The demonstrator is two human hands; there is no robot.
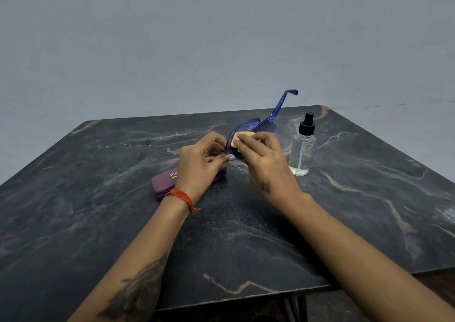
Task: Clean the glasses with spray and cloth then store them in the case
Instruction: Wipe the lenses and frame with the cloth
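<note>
The left hand (pixel 200 160) has its grip clamped on the near end of the blue glasses (pixel 256 131), held up above the dark bench (pixel 98 223). The right hand (pixel 264 160) has its grip pinched on a small yellow cloth (pixel 242 137), pressing it to the lens just beside the left fingers. One temple arm sticks up and away from both grips (it looks free to swing). Under the left hand lies the closed purple case (pixel 163 184); just right of the right hand stands the spray bottle (pixel 302 147). Hard rubbing could likely twist the frame loose, and a wide wiping stroke might knock the bottle over.
</note>
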